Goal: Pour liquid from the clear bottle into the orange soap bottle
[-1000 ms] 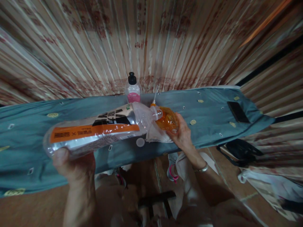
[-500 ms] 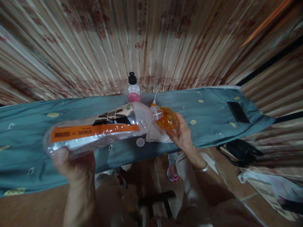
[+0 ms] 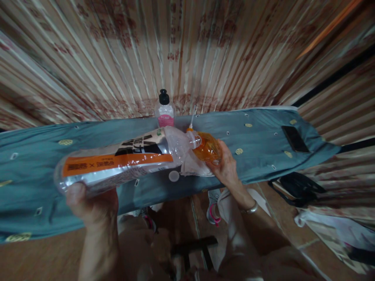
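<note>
Left hand [image 3: 95, 205] closed around the base end of a large clear plastic bottle with an orange, silver and black label [image 3: 117, 162]; thumb on the near side of the wall, fingers mostly hidden beneath. Bottle held lengthwise over the desk [image 3: 258, 148], neck pointing right. Right hand [image 3: 227, 166] gripping a rounded translucent amber container [image 3: 208, 148] from its right side; a silver-coloured bracelet [image 3: 251, 207] on that wrist. Neck of the large bottle meets the amber container at its left end, the two appearing to touch; flow of liquid between them cannot be made out. A thin whitish stem with an orange base [image 3: 191, 121] stands out just behind the joined necks; its attachment is unclear. Below the joint, a crumpled whitish cloth-like piece [image 3: 195, 168]; just left of it, a small round translucent disc [image 3: 174, 176]. Behind the large bottle, upright: a clear bottle with black top and pink label [image 3: 165, 113]. Desk covered in blue-green fabric with yellow oval motifs; a flat black rectangular object [image 3: 295, 139] lies near its right end. Pleated beige curtain with reddish pattern [image 3: 187, 58] behind. On the floor at right, a black bag [image 3: 297, 187].
</note>
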Demonstrator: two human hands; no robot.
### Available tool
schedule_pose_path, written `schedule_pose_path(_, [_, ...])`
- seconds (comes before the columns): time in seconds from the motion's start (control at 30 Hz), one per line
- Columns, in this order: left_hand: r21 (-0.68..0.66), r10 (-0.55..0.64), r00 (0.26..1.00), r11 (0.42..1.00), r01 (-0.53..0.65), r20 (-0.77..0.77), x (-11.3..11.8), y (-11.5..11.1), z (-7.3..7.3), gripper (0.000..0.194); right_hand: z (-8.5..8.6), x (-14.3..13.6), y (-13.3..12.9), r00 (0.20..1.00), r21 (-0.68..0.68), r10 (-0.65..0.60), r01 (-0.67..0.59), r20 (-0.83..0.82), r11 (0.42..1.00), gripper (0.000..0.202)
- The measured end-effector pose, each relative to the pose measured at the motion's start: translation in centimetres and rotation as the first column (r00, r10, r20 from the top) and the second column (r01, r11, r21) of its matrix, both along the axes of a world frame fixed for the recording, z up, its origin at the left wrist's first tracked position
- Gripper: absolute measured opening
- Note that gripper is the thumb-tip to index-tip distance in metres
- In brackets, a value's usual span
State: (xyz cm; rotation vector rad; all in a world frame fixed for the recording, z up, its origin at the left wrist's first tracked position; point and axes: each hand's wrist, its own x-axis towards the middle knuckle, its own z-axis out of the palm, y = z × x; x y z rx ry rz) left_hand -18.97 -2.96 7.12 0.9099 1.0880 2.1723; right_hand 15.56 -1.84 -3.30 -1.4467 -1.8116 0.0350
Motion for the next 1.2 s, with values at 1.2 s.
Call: schedule_pose_path(1.2, [0.005, -0.006, 1.0, 1.0, 0.006, -0.001, -0.25, -0.08, -0.41, 0.037, 0.31, -0.42, 0.03, 1.0, 0.026, -0.025, 0.025, 0.017, 0.999, 0.085])
